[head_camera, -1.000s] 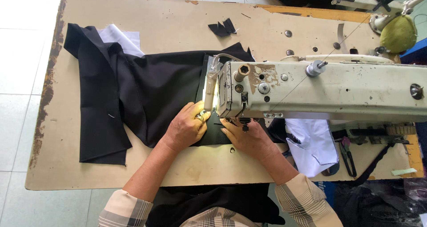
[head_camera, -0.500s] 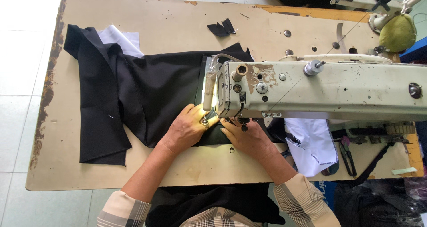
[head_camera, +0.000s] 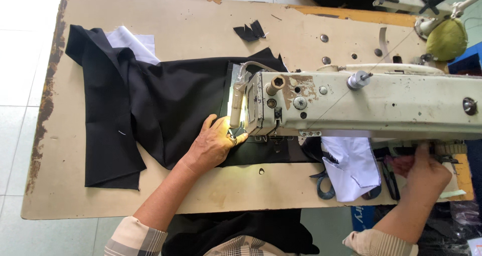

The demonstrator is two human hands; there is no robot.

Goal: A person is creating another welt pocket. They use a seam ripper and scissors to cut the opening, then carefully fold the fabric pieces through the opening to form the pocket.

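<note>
The long cream sewing machine (head_camera: 366, 103) lies across the right half of the worn wooden table (head_camera: 175, 15), its paint chipped to brown near the head, and it hides whatever the needle is doing. A small lamp (head_camera: 236, 105) on its left end throws yellow light onto the work. Further back sit a few black fabric scraps (head_camera: 249, 31), and an olive-green thread cone (head_camera: 447, 37) stands at the far right corner. White fabric (head_camera: 354, 165) hangs off the front edge, with scissors (head_camera: 324, 183) just beside it.

The black cloth (head_camera: 150, 105) is spread over the table's left and middle, creased and folded (a white piece (head_camera: 131, 42) peeks from under its far corner), running in under the machine head. The left hand (head_camera: 213, 143) presses on it, fingertips bunched by the presser foot. The right hand (head_camera: 427, 173) grips the handwheel end, fingers curled out of sight.
</note>
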